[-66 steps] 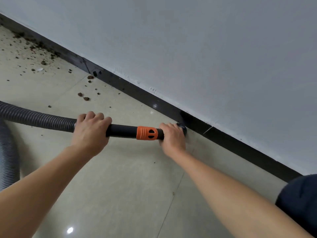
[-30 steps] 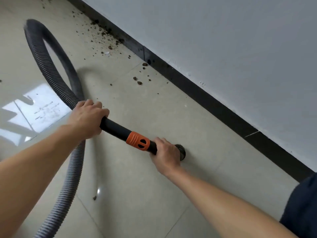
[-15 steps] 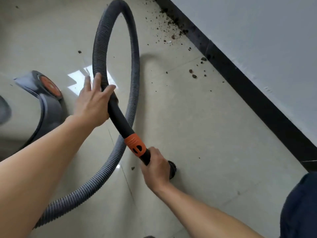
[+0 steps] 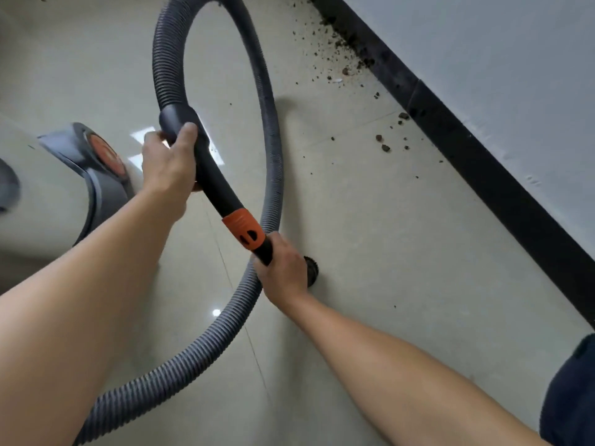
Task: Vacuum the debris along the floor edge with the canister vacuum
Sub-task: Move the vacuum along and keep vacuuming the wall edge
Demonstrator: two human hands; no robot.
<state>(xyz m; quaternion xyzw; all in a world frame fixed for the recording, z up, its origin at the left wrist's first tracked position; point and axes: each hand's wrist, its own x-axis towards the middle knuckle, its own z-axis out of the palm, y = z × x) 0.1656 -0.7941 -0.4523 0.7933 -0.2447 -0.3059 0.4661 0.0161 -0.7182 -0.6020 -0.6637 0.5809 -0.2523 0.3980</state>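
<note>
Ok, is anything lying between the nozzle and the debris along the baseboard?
Nothing visible. Only bare tile lies between the nozzle and the nearest debris by the baseboard; the hose loop runs left of that path.

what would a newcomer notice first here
The grey ribbed hose arches in a big loop at centre, its black handle gripped by the left hand up top and the right hand below the orange collar. Dark debris lies scattered along the black baseboard, upper right.
</note>
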